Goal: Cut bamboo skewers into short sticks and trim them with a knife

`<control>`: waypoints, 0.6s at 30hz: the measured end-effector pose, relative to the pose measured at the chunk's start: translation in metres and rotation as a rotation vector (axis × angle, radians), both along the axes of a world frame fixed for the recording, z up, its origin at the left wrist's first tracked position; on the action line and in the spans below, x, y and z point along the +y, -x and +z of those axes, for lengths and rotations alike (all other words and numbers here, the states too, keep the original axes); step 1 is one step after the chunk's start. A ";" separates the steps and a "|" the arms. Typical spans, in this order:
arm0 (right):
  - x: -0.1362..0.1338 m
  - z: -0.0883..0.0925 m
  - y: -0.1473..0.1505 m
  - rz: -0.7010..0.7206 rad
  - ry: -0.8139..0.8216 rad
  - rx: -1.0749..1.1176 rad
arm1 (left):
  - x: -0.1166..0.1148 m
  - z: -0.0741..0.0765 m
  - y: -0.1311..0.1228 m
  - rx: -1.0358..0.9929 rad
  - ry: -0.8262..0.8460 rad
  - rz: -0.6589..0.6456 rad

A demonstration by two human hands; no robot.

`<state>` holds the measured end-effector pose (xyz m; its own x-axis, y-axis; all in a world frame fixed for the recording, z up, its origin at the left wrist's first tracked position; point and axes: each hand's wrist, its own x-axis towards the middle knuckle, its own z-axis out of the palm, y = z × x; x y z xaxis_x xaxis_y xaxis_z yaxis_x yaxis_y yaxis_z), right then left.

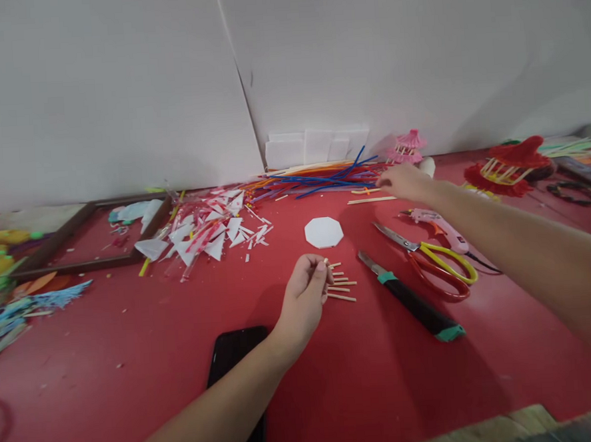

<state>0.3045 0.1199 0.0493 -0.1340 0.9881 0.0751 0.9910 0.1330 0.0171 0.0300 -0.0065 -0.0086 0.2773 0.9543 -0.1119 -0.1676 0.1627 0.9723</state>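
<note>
Spanning the red table (134, 364): straws (323, 174) at the right hand's (403, 181) fingertips, fingers loosely curled, grip unclear; scissors (438, 262) and knife (410, 300) between the hands; octagon (323, 232) beyond the left hand (304, 294), which pinches one stick (327, 262) above cut sticks (342, 285). Risk: a sleeve-less forearm sweep could scatter them.

My left hand (304, 299) curls, fingers (321, 273) pinched, near the octagon (323, 232); my right hand (404, 181) stretches out beyond it, arm straight.
</note>
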 end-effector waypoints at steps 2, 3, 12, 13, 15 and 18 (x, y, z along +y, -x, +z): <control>-0.031 0.000 0.020 0.044 -0.047 0.103 | 0.000 -0.001 0.001 0.034 -0.046 0.013; -0.049 -0.003 0.032 0.085 -0.059 0.155 | 0.001 -0.001 0.002 0.040 -0.064 0.023; -0.148 -0.039 0.091 0.271 -0.055 0.555 | -0.002 0.004 0.000 -0.052 0.014 0.036; -0.149 -0.038 0.090 0.260 -0.064 0.539 | -0.002 0.004 0.000 -0.059 0.014 0.031; -0.151 -0.034 0.084 0.194 -0.108 0.454 | -0.002 0.003 0.000 -0.074 0.004 0.014; -0.156 -0.027 0.068 -0.001 -0.114 0.255 | -0.003 0.002 0.000 -0.095 -0.018 -0.020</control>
